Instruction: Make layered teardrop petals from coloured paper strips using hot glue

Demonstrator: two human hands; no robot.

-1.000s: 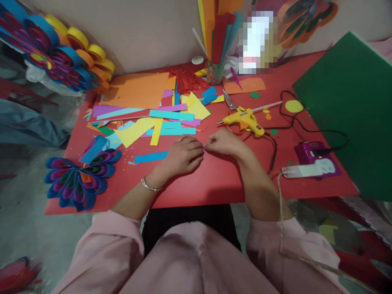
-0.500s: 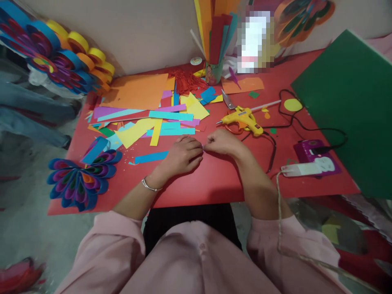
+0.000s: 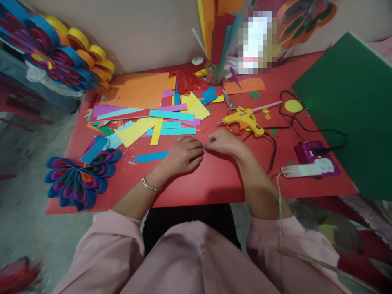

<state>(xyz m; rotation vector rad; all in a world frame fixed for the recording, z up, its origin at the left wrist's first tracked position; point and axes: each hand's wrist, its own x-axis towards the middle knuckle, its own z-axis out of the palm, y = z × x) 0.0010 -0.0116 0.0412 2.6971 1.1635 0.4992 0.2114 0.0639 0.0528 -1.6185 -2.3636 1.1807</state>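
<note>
My left hand [image 3: 186,154], a silver bangle on its wrist, rests low over the red tabletop [image 3: 196,188] with its fingers bent and held together. Facing it, my right hand [image 3: 223,141] is closed in a pinch. A tiny purple piece of paper [image 3: 204,147] shows between the two sets of fingertips; most of it is hidden by them. Just left of my left hand lies a blue paper strip [image 3: 150,157]. The yellow glue gun [image 3: 243,119] lies beyond my right hand, nozzle pointing left, with scissors [image 3: 229,100] behind it.
Coloured paper strips and scraps [image 3: 171,116] cover the middle left. A looped paper flower [image 3: 81,179] sits at the left front corner. A purple power box [image 3: 312,151], black cable [image 3: 272,153] and green board [image 3: 343,110] occupy the right. A cup of paper strips [image 3: 216,72] stands behind.
My hands hold nearly the same position, fingertips together. At the far left, the person in jeans has shifted, so less of the legs shows. The whole view has moved slightly.
</note>
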